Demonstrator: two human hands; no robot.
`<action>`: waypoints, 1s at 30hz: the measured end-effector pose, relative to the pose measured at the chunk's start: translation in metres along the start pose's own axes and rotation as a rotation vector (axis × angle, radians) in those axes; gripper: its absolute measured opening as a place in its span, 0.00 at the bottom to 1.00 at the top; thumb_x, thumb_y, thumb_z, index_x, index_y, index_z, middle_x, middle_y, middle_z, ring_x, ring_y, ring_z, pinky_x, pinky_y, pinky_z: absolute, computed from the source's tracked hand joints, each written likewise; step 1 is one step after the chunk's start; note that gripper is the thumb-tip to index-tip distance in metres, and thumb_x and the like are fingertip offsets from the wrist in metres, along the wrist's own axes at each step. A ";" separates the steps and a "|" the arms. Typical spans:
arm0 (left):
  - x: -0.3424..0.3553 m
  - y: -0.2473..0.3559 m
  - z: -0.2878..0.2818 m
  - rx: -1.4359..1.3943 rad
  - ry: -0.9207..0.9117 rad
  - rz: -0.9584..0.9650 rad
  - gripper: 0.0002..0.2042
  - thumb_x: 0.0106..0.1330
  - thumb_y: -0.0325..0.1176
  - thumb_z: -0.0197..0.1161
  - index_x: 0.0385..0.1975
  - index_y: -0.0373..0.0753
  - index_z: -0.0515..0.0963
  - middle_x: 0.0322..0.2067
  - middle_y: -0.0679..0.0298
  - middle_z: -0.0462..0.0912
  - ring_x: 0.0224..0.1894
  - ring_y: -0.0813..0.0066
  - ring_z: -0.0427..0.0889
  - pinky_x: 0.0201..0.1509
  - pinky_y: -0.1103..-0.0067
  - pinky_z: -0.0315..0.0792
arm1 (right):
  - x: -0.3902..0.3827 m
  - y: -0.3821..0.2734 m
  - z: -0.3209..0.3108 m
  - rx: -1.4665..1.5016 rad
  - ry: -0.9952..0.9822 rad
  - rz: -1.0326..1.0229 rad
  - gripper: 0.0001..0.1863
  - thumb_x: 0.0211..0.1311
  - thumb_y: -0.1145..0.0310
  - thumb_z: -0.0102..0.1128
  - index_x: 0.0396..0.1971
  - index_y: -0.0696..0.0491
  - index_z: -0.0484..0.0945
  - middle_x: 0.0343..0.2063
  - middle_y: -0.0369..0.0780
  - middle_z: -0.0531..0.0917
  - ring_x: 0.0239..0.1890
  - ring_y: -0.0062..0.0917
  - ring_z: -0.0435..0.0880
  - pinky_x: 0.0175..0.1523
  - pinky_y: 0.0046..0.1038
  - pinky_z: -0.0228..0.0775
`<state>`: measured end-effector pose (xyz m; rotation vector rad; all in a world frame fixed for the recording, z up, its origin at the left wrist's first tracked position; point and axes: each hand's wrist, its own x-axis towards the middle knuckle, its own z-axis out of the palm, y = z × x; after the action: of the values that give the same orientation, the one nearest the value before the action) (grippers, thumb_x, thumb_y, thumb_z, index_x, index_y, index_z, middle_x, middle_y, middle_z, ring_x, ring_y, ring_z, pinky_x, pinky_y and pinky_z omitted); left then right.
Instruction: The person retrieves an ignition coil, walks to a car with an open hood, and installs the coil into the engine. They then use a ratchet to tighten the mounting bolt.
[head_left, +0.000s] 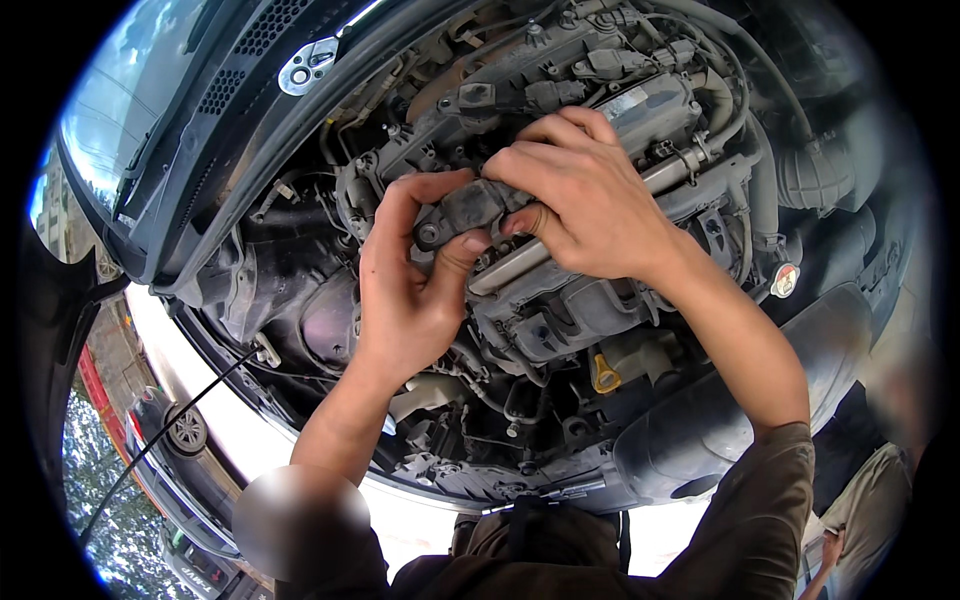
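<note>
Black plastic part [468,207], left hand [408,290] and right hand [592,205], fingers [522,170] clamped on it

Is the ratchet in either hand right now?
No, the ratchet lies near the windshield, while the left hand and right hand hold a dark part.

At the far left, a windshield [125,95] gleams blue (thin dark lines cross it); a car's wheel [186,430] and green trees [120,530] show at the near left. Rightward sit a round cap [785,281] and ribbed hose [815,178]; a bystander [872,490] stands near right.
</note>
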<state>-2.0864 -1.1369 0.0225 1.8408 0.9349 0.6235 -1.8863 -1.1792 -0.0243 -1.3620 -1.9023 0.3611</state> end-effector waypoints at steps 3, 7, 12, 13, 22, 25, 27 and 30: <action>-0.002 0.001 0.002 0.009 0.004 0.013 0.17 0.62 0.21 0.65 0.51 0.31 0.73 0.44 0.57 0.80 0.47 0.69 0.78 0.55 0.78 0.69 | -0.002 0.001 0.001 -0.017 0.018 -0.009 0.16 0.54 0.63 0.68 0.41 0.51 0.78 0.34 0.38 0.84 0.47 0.35 0.78 0.61 0.40 0.58; -0.002 0.002 0.006 -0.006 0.009 0.025 0.17 0.62 0.22 0.65 0.51 0.31 0.73 0.44 0.56 0.79 0.47 0.66 0.78 0.56 0.77 0.69 | -0.004 0.002 -0.003 -0.025 0.016 -0.013 0.17 0.53 0.63 0.68 0.42 0.50 0.79 0.35 0.38 0.84 0.48 0.35 0.78 0.61 0.39 0.58; 0.000 0.006 0.008 0.003 -0.030 0.031 0.17 0.64 0.22 0.64 0.51 0.31 0.72 0.45 0.56 0.78 0.48 0.68 0.77 0.57 0.77 0.68 | -0.010 0.002 -0.007 0.015 0.003 0.020 0.17 0.56 0.64 0.66 0.44 0.51 0.78 0.36 0.38 0.83 0.49 0.34 0.78 0.61 0.39 0.58; 0.000 0.007 0.008 -0.001 -0.035 0.027 0.17 0.64 0.23 0.64 0.51 0.30 0.72 0.45 0.56 0.78 0.48 0.68 0.77 0.57 0.77 0.68 | -0.011 0.003 -0.009 0.047 -0.006 0.026 0.16 0.57 0.65 0.66 0.45 0.51 0.77 0.37 0.38 0.83 0.49 0.34 0.78 0.61 0.39 0.58; 0.001 0.000 0.008 -0.063 -0.055 -0.042 0.18 0.70 0.28 0.60 0.56 0.30 0.66 0.48 0.55 0.74 0.51 0.71 0.73 0.59 0.79 0.65 | -0.006 0.013 -0.015 -0.046 -0.026 -0.048 0.11 0.56 0.70 0.65 0.38 0.54 0.76 0.36 0.39 0.81 0.49 0.35 0.78 0.62 0.39 0.58; -0.001 -0.003 0.007 0.009 -0.069 -0.026 0.18 0.69 0.27 0.61 0.54 0.30 0.66 0.47 0.54 0.73 0.50 0.68 0.74 0.59 0.77 0.66 | -0.003 0.012 -0.007 -0.011 -0.006 -0.067 0.10 0.52 0.73 0.64 0.33 0.55 0.74 0.35 0.39 0.81 0.48 0.35 0.77 0.62 0.39 0.59; -0.001 -0.004 0.008 0.060 -0.056 0.004 0.18 0.67 0.24 0.61 0.53 0.29 0.66 0.47 0.53 0.73 0.49 0.65 0.74 0.58 0.75 0.66 | -0.002 0.009 -0.005 -0.005 -0.009 -0.046 0.10 0.51 0.75 0.63 0.33 0.55 0.74 0.34 0.40 0.80 0.47 0.36 0.77 0.62 0.39 0.59; 0.002 -0.001 0.013 0.109 -0.021 0.038 0.18 0.64 0.22 0.63 0.51 0.29 0.66 0.46 0.51 0.73 0.47 0.60 0.75 0.56 0.73 0.68 | 0.001 0.004 -0.001 0.001 0.032 -0.027 0.11 0.48 0.78 0.61 0.34 0.56 0.73 0.34 0.42 0.80 0.46 0.38 0.77 0.61 0.40 0.60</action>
<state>-2.0762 -1.1421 0.0157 1.9621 0.9378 0.5849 -1.8827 -1.1769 -0.0258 -1.3324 -1.8929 0.3247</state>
